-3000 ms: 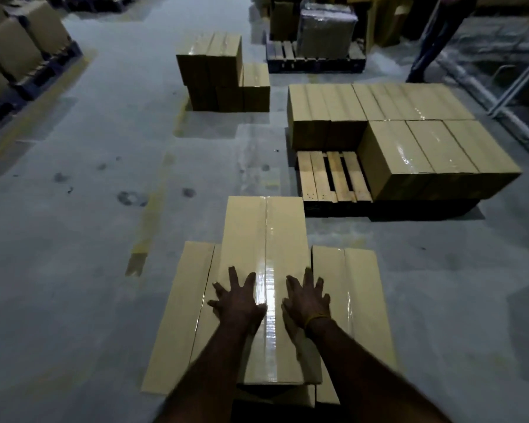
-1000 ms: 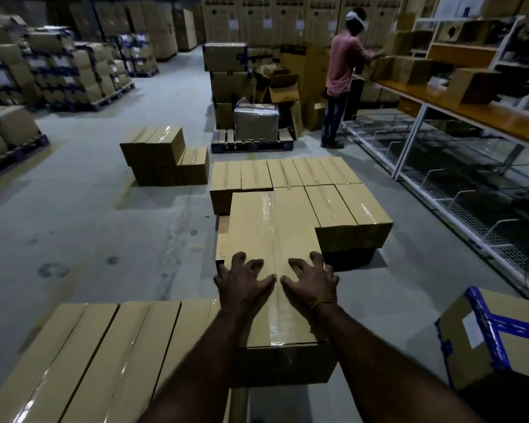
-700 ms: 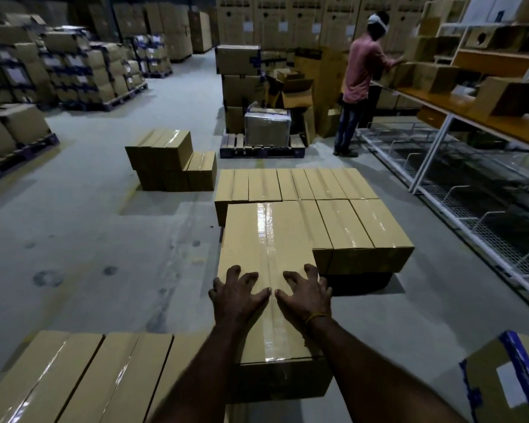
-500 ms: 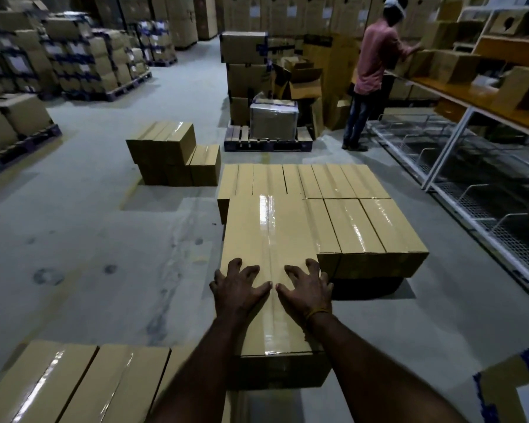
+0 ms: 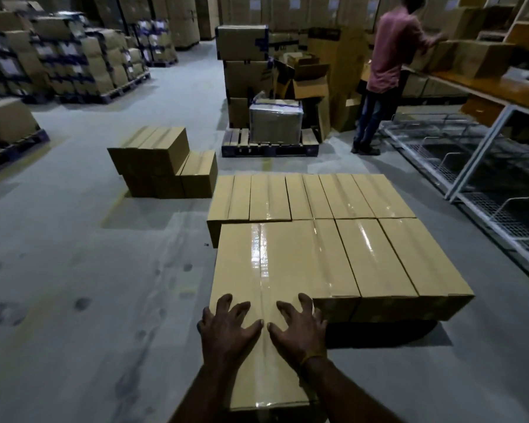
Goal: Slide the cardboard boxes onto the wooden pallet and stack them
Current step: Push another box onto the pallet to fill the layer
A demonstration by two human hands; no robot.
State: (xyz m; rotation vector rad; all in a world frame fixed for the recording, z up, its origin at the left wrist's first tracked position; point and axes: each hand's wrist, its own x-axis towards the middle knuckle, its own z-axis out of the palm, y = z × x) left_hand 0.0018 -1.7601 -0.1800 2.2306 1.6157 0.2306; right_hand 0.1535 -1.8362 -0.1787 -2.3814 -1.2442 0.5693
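Pushed farther forward than a second ago, the long cardboard box (image 5: 266,288) now lies mostly among the boxes on the pallet.

Both hands press flat on its taped top near the close end: the left hand (image 5: 225,328) and the right hand (image 5: 300,326) have their fingers spread and only slightly bent, gripping nothing. Its far end meets the back row of boxes (image 5: 312,195), its right side touches the neighbouring box (image 5: 376,257), and its near end overhangs the grey floor (image 5: 74,285). Another small stack of boxes (image 5: 162,161) stands to the left, well apart; a person in a pink shirt (image 5: 391,56) stands at shelving (image 5: 486,80) behind.
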